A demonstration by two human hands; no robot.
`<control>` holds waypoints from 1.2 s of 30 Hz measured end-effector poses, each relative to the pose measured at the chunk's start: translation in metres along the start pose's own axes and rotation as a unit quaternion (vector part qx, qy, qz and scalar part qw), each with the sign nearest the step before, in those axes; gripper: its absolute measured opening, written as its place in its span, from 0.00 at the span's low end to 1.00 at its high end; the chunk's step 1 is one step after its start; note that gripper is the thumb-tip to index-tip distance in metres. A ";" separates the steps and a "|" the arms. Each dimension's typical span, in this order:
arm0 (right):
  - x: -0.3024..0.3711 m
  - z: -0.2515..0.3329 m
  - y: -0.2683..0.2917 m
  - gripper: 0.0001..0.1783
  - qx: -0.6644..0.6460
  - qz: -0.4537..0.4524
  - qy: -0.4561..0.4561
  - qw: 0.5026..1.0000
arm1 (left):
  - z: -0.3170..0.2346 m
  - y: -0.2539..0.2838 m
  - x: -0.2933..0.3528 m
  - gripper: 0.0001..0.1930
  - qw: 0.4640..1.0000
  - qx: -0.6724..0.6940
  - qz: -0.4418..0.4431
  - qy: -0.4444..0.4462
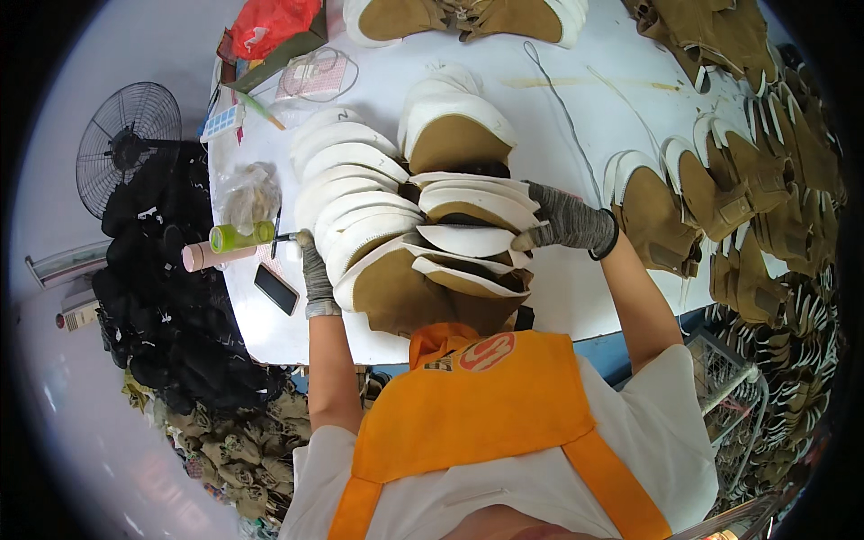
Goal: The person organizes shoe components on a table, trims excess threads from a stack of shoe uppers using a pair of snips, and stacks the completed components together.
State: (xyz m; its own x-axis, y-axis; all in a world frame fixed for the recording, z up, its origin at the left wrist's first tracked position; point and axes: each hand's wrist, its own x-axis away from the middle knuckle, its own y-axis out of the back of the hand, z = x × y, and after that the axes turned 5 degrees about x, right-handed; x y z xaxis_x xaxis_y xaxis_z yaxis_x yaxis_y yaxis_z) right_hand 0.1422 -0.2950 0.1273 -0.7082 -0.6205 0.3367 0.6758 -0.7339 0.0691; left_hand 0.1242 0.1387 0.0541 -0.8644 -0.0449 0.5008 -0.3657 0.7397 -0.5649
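One white table (576,301): open strip right of the rows; left margin crowded; near edge partly hidden by the orange apron (477,400).
Side group (652,220): brown, white-edged pieces standing apart; finished or waiting, undetermined.
Left row (387,283) and right row (461,144): similar pieces overlapped between the hands; judged incomplete (handling appears under way).
Right hand (574,221): thumb and fingers spread along the right row's end; actual grip unclear.
Left hand (316,277): fingers narrow on a slim dark tool (286,237), beside the left row.
Phone (275,289): near the left edge.
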 end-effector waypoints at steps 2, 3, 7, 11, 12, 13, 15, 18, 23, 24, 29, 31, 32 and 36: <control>-0.005 -0.021 0.000 0.39 0.068 -0.064 0.065 0.994 | 0.000 -0.026 0.005 0.42 1.000 0.028 0.000 0.015; -0.003 -0.024 -0.001 0.37 0.064 -0.095 0.048 0.992 | -0.001 -0.040 0.007 0.41 0.999 0.037 0.010 0.022; -0.035 -0.079 -0.006 0.23 0.423 -0.271 0.103 0.858 | 0.007 -0.030 -0.012 0.38 0.997 0.074 -0.005 0.025; -0.079 -0.050 0.008 0.21 0.244 -0.340 0.037 0.907 | 0.004 -0.020 -0.046 0.36 0.994 -0.087 -0.046 -0.055; -0.086 -0.044 0.014 0.21 0.229 -0.366 0.052 0.900 | -0.002 -0.033 -0.046 0.36 0.973 -0.195 -0.047 -0.117; -0.091 -0.031 0.024 0.21 0.244 -0.345 0.065 0.904 | -0.008 -0.001 -0.073 0.37 0.986 -0.147 -0.014 -0.077; -0.107 -0.048 0.067 0.29 0.280 -0.308 -0.033 0.909 | -0.016 0.025 -0.102 0.37 0.991 -0.134 0.002 -0.028; -0.096 -0.066 0.094 0.40 0.279 -0.345 -0.161 0.881 | -0.034 0.029 -0.112 0.28 0.981 -0.184 -0.022 -0.050; -0.025 -0.069 0.033 0.30 -0.045 -0.466 -0.031 0.883 | -0.028 -0.066 0.012 0.16 0.718 -0.493 -0.190 -0.452; -0.012 -0.076 0.016 0.29 -0.016 -0.501 -0.025 0.865 | -0.020 -0.068 0.036 0.17 0.663 -0.540 -0.112 -0.506; 0.048 -0.145 -0.083 0.24 0.188 -0.276 -0.042 0.942 | 0.069 -0.086 0.123 0.31 0.451 -0.805 0.269 -0.276; 0.050 -0.176 -0.138 0.40 0.060 -0.295 -0.075 0.951 | 0.108 -0.041 0.107 0.36 0.450 -0.790 0.237 -0.342; 0.043 -0.138 -0.159 0.44 0.268 -0.360 -0.039 0.893 | 0.121 -0.020 0.097 0.37 0.411 -0.799 0.219 -0.381; 0.021 -0.071 -0.191 0.39 0.514 -0.389 -0.006 0.765 | 0.124 -0.005 0.080 0.36 0.341 -0.815 0.198 -0.425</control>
State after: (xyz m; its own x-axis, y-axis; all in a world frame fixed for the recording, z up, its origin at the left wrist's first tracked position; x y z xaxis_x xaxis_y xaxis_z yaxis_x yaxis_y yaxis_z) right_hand -0.0160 -0.1879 0.0547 -0.9798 -0.0990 -0.1738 -0.1415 -0.2710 0.9521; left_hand 0.0139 0.0476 0.0159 -0.7752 0.6095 -0.1659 -0.0842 0.1606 0.9834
